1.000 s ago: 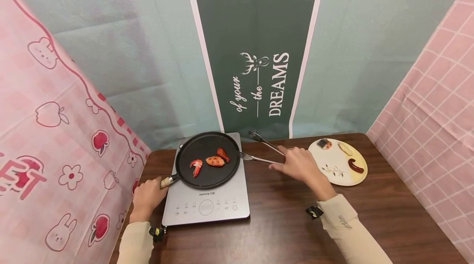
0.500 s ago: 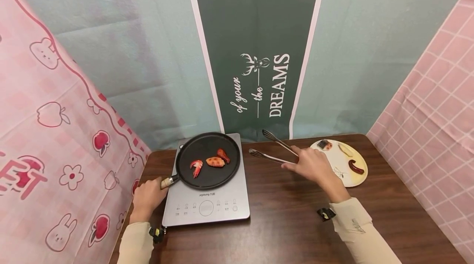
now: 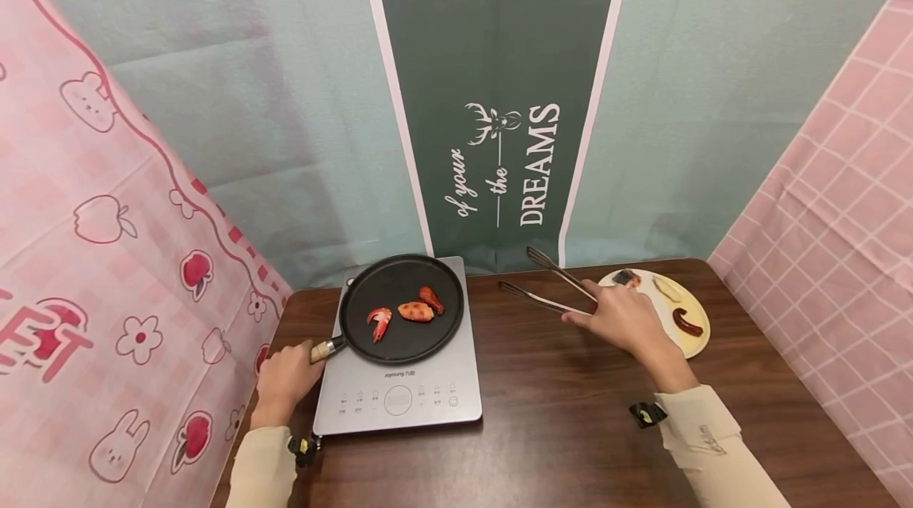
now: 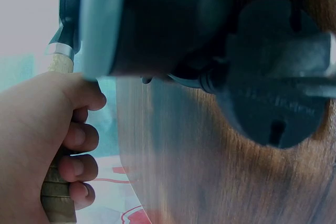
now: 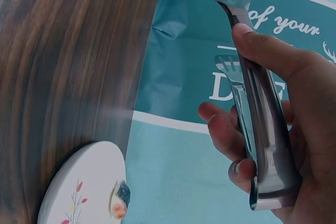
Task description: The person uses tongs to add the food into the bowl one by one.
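Note:
My left hand (image 3: 285, 383) grips the wooden handle (image 4: 56, 195) of a round black frying pan (image 3: 392, 276) that rests on a silver induction cooker (image 3: 445, 369). In the pan lie a shrimp (image 3: 380, 323), a browned chicken wing (image 3: 416, 311) and a small drumstick (image 3: 431, 299). To the right, my right hand (image 3: 631, 322) holds metal tongs (image 5: 265, 124), fingers and thumb curled round them. Their arms stand apart, with nothing between the tips, over the table between cooker and plate. The hand partly covers the plate in the head view.
A white and yellow plate (image 3: 702, 341) stands at the right. On it are a dark curled sausage-like piece (image 3: 687, 322), a pale yellow piece (image 3: 667, 288) and a black-and-orange morsel (image 3: 628, 279). Fabric backdrops (image 3: 335, 135) rise behind the brown wooden table (image 3: 549, 421).
My right hand has moved right with the tongs, away from the pan and closer over the plate. The left hand, the pan and the food in it stay in place.

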`<state>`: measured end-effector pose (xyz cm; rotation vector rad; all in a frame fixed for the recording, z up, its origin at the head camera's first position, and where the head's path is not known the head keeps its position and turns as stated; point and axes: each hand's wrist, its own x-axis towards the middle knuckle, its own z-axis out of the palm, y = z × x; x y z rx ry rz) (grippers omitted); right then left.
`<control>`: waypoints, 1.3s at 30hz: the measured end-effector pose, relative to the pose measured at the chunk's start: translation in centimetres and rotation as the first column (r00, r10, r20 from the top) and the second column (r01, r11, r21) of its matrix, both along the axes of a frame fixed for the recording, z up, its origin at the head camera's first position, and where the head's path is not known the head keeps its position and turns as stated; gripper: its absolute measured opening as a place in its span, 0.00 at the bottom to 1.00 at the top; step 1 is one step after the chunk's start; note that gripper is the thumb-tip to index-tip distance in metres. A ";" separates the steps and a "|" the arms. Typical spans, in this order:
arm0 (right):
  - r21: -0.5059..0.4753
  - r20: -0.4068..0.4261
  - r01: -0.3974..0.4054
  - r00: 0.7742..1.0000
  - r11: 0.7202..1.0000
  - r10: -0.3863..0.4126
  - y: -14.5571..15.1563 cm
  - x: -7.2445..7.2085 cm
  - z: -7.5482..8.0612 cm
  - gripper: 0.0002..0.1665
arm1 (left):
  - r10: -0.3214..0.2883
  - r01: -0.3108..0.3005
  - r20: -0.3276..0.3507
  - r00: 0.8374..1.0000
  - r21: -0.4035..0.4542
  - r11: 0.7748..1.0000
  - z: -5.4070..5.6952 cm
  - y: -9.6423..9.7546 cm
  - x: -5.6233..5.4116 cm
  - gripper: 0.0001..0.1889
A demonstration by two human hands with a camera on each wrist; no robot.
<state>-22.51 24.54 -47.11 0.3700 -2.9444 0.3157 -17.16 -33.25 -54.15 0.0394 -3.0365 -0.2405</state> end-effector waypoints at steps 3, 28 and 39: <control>-0.005 -0.004 0.003 1.000 1.000 -0.003 0.4 0.0 0.0 0.46 | -0.001 0.001 -0.001 1.000 0.000 1.000 0.0 0.0 0.0 0.13; -0.027 -0.041 0.014 0.999 1.000 -0.015 2.3 0.0 -0.3 0.40 | -0.006 0.006 -0.004 1.000 -0.002 1.000 0.2 0.0 0.0 0.13; -0.042 -0.085 -0.002 0.996 0.999 -0.002 2.5 0.3 -0.8 0.43 | -0.009 0.009 0.004 1.000 -0.002 1.000 0.0 -0.1 0.0 0.13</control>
